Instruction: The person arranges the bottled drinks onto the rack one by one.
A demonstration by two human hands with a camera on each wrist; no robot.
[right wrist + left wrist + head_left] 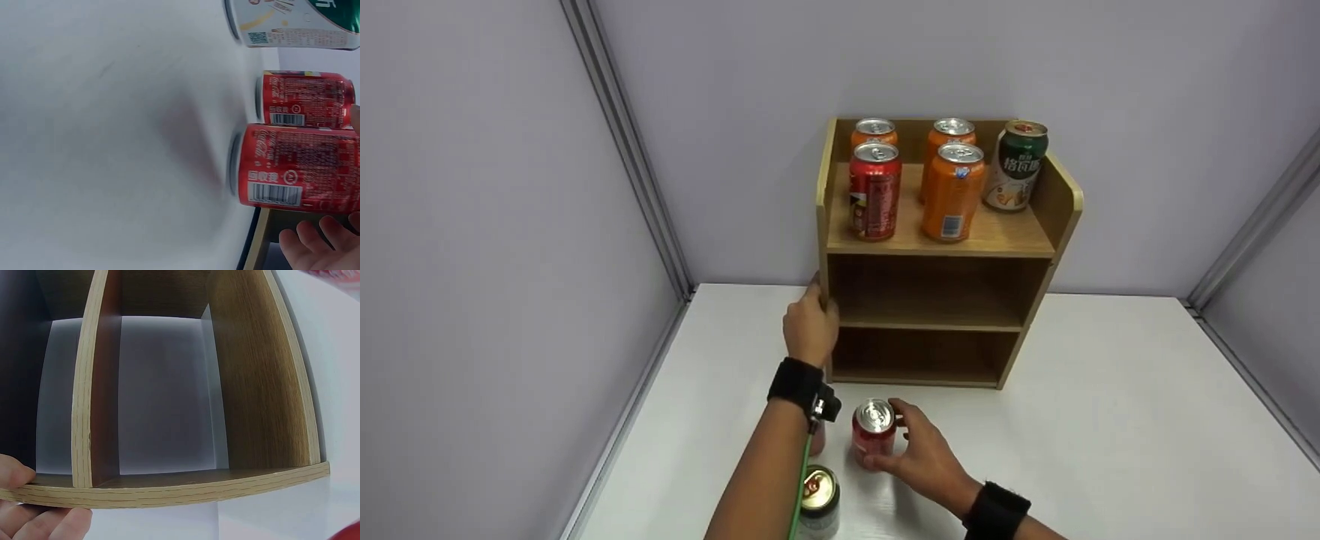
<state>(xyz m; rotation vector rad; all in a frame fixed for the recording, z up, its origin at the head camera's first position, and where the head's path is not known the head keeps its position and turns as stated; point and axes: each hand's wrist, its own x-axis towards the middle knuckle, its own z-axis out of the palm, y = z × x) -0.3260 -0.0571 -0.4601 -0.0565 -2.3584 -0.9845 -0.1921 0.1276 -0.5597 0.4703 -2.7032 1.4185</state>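
Right hand (pixel 919 450) wraps an upright red drink can (pixel 874 435) on the white worktop (pixel 1110 435), just before the wooden three-tier shelf (pixel 937 292). Left hand (pixel 810 322) grips the shelf's side panel, apparently steadying it.

Black wristbands (pixel 795 381), green cable (pixel 801 480)

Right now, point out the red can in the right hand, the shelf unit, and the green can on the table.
Red can (pixel 873 437), head view, on its side wall below the lid.
Shelf unit (pixel 941 327), head view, on the front edge of the middle board.
Green can (pixel 819 489), head view, on its top lid.
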